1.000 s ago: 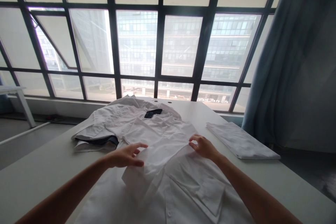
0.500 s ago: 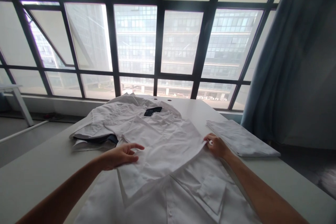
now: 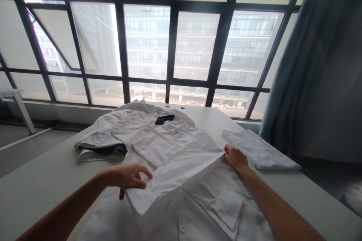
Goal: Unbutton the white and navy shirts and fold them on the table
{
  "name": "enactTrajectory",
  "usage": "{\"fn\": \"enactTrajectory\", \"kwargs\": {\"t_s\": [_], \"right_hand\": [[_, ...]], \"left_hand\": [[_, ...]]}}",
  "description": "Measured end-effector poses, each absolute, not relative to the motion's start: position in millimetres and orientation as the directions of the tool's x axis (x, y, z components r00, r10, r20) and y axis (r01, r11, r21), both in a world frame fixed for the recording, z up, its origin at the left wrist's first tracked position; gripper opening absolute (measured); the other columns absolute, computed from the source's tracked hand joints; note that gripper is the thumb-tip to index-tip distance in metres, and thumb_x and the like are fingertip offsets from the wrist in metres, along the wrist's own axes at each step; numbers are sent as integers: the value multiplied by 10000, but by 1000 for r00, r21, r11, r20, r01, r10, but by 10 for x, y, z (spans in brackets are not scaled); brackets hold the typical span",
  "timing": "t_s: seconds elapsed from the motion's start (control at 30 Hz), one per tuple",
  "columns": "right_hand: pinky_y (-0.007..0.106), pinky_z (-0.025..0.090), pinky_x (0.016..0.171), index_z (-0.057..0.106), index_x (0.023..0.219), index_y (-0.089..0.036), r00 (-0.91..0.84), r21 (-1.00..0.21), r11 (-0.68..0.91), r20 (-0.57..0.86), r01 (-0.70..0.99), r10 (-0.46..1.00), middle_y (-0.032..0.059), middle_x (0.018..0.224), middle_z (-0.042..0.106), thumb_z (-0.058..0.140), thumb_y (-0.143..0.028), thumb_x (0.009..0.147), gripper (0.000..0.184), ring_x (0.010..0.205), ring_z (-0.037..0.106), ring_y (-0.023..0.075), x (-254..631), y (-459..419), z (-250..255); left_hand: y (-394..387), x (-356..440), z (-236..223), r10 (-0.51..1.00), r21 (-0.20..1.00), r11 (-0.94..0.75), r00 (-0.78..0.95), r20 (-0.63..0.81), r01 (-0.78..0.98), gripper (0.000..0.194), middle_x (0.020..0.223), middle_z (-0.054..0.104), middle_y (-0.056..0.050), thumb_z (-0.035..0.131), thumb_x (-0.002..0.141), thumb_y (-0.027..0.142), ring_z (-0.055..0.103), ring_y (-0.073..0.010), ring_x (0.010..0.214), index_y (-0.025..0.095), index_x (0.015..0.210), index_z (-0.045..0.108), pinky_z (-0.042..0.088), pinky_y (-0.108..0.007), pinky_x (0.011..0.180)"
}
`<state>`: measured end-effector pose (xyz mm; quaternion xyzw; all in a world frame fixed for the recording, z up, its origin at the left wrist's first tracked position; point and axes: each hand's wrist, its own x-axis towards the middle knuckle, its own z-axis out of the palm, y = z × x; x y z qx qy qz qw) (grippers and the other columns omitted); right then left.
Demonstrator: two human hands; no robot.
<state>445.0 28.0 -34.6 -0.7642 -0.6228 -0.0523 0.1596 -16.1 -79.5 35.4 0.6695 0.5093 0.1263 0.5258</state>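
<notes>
A white button-up shirt [image 3: 186, 169] lies spread in front of me, with a chest pocket [image 3: 229, 207] and a button placket toward the near side. My right hand [image 3: 236, 158] pinches the shirt's cloth at its right side and draws a fold taut. My left hand [image 3: 130, 177] is at the left edge of the folded-over flap, thumb and index finger apart. Some of its fingers hang below, partly hidden by the hand and cloth. The flap's pointed corner [image 3: 141, 207] hangs just right of that hand.
More white garments [image 3: 113, 124] with dark cloth showing are heaped at the far left of the white table [image 3: 36, 180]. A folded white garment [image 3: 260, 150] lies on the right. Behind are large windows and a blue-grey curtain [image 3: 296, 64].
My right hand has moved slightly right, pulling the fold tighter. My left hand has dropped slightly and shifted left, its fingers spreading wider. The flap's corner has risen a little.
</notes>
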Motion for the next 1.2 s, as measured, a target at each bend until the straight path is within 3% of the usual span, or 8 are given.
{"fn": "enactTrajectory", "kwargs": {"t_s": [0.2,0.43,0.6,0.67,0.77,0.93,1.07,1.2], "right_hand": [[277,403,670,711,825,-197,197,-320,-122,214,940,957,76,886,736,520,-257,829,200,824,658,219,4558,298,-339],[305,440,841,690,1054,-166,92,-213,-17,349,977,933,124,1087,685,589,-378,852,311,1003,630,249,4538,376,-510],[306,432,899,672,1094,-157,70,-212,8,359,977,931,120,1065,686,556,-360,883,315,1025,620,242,4564,413,-591],[303,427,913,668,1103,-158,58,-207,20,365,978,929,119,1077,683,548,-354,890,313,1039,617,240,4571,418,-602],[309,422,928,675,1087,-156,44,-189,28,366,982,929,118,1087,677,539,-351,895,305,1047,611,241,4569,417,-603],[325,411,950,674,1106,-150,45,-177,18,345,984,937,120,1115,669,527,-357,906,323,1062,592,250,4551,396,-580],[320,406,957,676,1112,-150,42,-173,18,335,985,941,125,1129,665,522,-350,913,321,1081,587,247,4546,394,-570],[320,406,963,682,1105,-154,39,-165,17,330,986,943,128,1146,662,526,-359,914,321,1092,586,246,4551,410,-572]], "left_hand": [[-810,-237,416,741,736,130,428,-517,664,597,754,616,24,686,643,217,560,-151,468,164,1234,625,470,-264,383],[-831,-110,363,856,556,-359,502,-124,750,540,887,674,-19,789,669,396,605,-188,755,225,1171,689,457,-246,663],[-942,20,298,763,460,-531,638,-106,712,843,1162,632,-91,831,602,575,604,-274,947,256,1341,581,464,-335,829],[-974,67,275,696,428,-645,718,-11,633,746,1213,602,-97,852,591,581,563,-300,1054,272,1238,645,431,-368,915],[-1000,124,198,560,494,-719,828,-3,489,463,1069,640,-57,822,661,580,572,-254,1000,270,987,714,428,-336,901],[-999,188,-10,438,537,-744,897,-58,398,638,1034,639,-46,921,435,572,569,-262,968,253,946,711,454,-308,831],[-1004,202,82,480,551,-723,877,-33,417,140,936,686,-44,757,783,322,621,-206,857,240,894,737,467,-272,760],[-985,85,327,554,691,-588,832,-34,420,164,841,720,-51,667,859,332,649,-178,759,199,917,744,486,-243,690]]}}
